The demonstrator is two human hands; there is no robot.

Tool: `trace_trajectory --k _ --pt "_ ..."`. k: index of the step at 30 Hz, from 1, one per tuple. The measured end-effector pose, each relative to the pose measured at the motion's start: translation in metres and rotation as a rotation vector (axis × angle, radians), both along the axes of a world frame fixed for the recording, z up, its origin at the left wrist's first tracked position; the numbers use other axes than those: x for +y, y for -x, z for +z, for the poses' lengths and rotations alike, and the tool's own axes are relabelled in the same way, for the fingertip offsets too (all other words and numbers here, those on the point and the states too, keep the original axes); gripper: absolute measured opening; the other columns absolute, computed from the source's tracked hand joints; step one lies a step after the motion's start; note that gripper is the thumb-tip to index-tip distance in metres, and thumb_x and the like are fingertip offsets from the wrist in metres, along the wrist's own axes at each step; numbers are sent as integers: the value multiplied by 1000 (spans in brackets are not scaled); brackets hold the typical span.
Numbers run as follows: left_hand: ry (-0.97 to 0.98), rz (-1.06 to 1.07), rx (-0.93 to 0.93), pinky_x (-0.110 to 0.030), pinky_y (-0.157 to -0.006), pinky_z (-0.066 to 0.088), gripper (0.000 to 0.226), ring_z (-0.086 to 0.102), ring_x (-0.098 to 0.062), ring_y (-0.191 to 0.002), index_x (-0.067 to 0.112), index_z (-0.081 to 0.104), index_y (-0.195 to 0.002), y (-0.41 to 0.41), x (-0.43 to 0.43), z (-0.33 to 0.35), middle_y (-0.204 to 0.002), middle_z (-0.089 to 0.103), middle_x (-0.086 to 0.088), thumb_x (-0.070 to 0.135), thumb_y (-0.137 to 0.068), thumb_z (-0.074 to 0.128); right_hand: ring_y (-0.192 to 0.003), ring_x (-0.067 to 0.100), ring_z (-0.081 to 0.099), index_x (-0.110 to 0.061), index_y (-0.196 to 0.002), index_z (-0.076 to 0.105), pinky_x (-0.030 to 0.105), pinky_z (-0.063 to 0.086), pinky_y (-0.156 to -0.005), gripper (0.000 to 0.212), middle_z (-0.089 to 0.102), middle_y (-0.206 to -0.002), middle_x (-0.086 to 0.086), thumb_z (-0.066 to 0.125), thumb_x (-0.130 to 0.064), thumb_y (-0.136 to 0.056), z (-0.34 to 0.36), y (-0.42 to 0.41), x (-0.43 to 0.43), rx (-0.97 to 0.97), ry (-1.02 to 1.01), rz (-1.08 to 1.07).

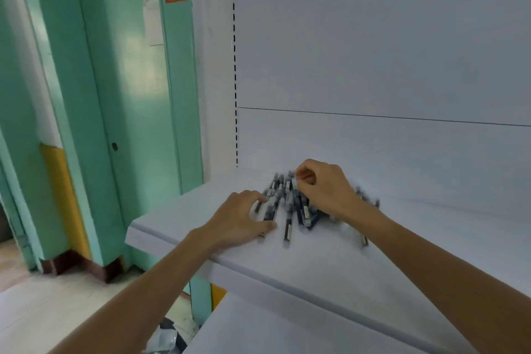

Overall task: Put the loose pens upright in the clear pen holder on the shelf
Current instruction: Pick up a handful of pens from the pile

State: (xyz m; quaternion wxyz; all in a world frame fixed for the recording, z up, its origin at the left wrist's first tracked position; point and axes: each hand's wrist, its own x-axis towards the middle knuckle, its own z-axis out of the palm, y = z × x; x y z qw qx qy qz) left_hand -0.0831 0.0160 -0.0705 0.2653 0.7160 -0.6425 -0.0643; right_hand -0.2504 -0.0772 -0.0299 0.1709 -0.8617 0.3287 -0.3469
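Pens [288, 204] are heaped on the shelf [316, 273] at centre right; one pen [293, 183] is pinched by the right hand [324, 190], and the left hand [244, 215] is curled over the heap, grip unclear. A few should be gathered parallel; no holder is seen.

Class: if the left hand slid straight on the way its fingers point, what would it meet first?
Probably the rest of the pile of pens, which the left hand touches at its near edge; the picture is blurred there.
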Motion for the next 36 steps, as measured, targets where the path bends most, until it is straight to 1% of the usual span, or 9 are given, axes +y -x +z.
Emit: trace_trajectory --k 4,8,14,21,24,28,30,33,36 --pt "-86 -153 -29 -22 -92 32 59 41 -13 -121 23 49 -130 -21 -19 4 -134 46 4 54 -82 60 -88 10 55 -7 -104 62 4 41 -66 16 61 -100 1 53 -6 -90 1 -26 -7 -14 -6 -64" --pt "-47 -222 -78 -26 -88 42 31 52 -12 -102 19 62 -109 -50 -22 8 -117 53 3 38 -85 62 -87 10 53 -4 -105 62 6 41 -68 18 61 -98 3 52 -5 -90 -5 -56 -13 55 -12 -115" --pt "-131 -265 -223 -27 -80 41 35 49 -17 -98 16 49 -115 -81 -29 17 -109 45 0 22 -82 59 -90 20 58 -6 -101 60 33 51 -80 20 63 -99 8 49 -2 -84 -15 -91 -17 227 43 -198" --pt "-165 -178 -395 -31 -77 36 22 46 -27 -102 8 43 -111 -96 -22 9 -111 42 -10 14 -90 39 -88 27 59 -5 -99 56 34 47 -69 17 62 -99 11 47 -18 -91 -13 -128 -29 615 118 -408" --pt "-163 -164 -385 -30 -72 33 15 49 -27 -96 10 40 -105 -102 -22 10 -107 46 -10 14 -90 37 -83 24 53 -8 -89 50 30 37 -65 5 62 -100 10 47 -10 -91 -16 -146 -24 766 232 -466" --pt "-113 -144 -420 -31 -70 33 16 52 -29 -94 9 40 -108 -107 -23 7 -106 52 -11 15 -93 36 -98 27 58 -8 -95 53 29 38 -68 16 61 -104 10 43 3 -89 -19 -156 -23 827 272 -519" --pt "-83 -167 -373 -32 -70 35 15 52 -29 -93 9 38 -107 -111 -22 6 -105 53 -11 19 -95 35 -94 25 60 -7 -93 54 28 38 -67 19 60 -95 7 42 6 -88 -18 -156 -21 856 259 -535" --pt "-51 -201 -215 -31 -63 35 11 49 -22 -79 12 36 -95 -119 -25 6 -90 51 -6 23 -94 39 -67 18 50 -9 -68 37 28 36 -64 25 38 -69 2 42 8 -87 -13 -156 -19 864 231 -539" --pt "-24 -188 -19 -25 -52 31 14 44 -12 -62 11 47 -96 -129 -30 6 -75 47 3 25 -92 47 -67 21 45 -12 -63 29 28 37 -61 32 34 -69 3 47 1 -86 -7 -154 -17 827 101 -517"
